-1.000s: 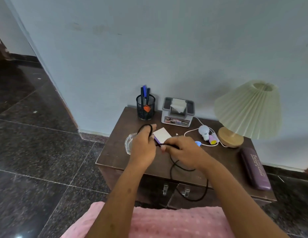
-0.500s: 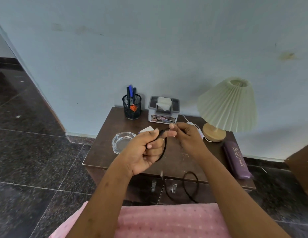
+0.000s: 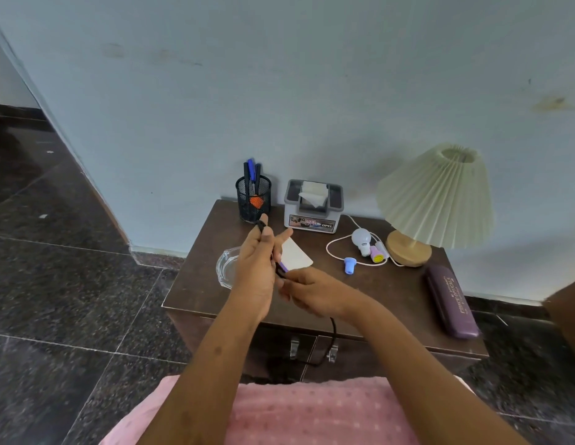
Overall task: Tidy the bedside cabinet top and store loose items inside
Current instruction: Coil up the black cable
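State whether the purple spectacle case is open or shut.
Shut: the long purple hard spectacle case lies flat, its lid closed.

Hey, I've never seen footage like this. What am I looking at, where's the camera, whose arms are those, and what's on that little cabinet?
There is no machine here: these are a person's two bare arms. The one picture comes from a wide-angle camera worn on their head, looking forward and down, so the arms reach in from below. The left hand has a black cable looped over its fingers, and the right hand pinches the same cable lower down; the rest dangles before the cabinet front. On the brown cabinet top stand a mesh pen holder, a tissue box and a pleated lamp at the back. Nearer lie a glass ashtray, a white card, a bulb beside a white cord and a purple case.
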A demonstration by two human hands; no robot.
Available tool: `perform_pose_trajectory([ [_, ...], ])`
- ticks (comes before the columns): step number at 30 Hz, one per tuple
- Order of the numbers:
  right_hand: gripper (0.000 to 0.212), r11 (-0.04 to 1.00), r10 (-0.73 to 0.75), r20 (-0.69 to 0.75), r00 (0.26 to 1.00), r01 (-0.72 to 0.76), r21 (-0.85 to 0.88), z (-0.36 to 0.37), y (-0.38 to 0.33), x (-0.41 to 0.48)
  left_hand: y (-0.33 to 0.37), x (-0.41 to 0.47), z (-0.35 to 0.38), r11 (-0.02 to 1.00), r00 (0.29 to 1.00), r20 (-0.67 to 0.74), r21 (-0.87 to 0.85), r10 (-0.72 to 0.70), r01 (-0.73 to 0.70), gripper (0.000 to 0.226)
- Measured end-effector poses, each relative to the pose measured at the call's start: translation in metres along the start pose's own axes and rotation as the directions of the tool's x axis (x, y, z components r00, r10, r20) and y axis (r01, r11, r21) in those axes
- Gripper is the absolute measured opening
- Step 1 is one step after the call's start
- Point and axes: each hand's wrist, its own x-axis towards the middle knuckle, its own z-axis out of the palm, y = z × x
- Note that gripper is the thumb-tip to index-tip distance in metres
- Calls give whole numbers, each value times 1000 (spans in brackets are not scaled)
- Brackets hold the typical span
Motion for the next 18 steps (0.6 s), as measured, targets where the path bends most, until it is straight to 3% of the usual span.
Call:
perform_pose_trajectory([
  [2,35,996,-14,40,999,18,-93,-2,-2,-3,-4,2,-3,969,998,-60,249,26,-11,25],
  [3,34,988,-46,26,999,50,-149,-5,-3,-5,-7,4,-7,906,996,-66,422,67,-33,24],
  [5,31,975,-114,-53,992,102,-195,-13,-3,-8,-13,5,-15,688,992,-3,721,125,-85,17],
  [7,27,978,-172,-149,974,151,-146,-24,-1,-11,-15,3,-15,595,998,64,801,30,-69,8],
  [10,20,972,-234,-333,913,219,-81,-39,3,-17,-18,-1,-7,712,973,110,699,-201,68,16],
  [13,16,957,-226,-526,820,287,36,-48,7,-19,-12,-6,0,859,869,266,426,-417,282,23],
  [16,18,931,-189,-617,764,340,136,-51,10,-16,2,-13,2,883,749,476,169,-462,437,34],
  [18,21,921,-154,-651,743,346,177,-50,11,-13,10,-14,3,874,718,545,56,-432,483,40],
])
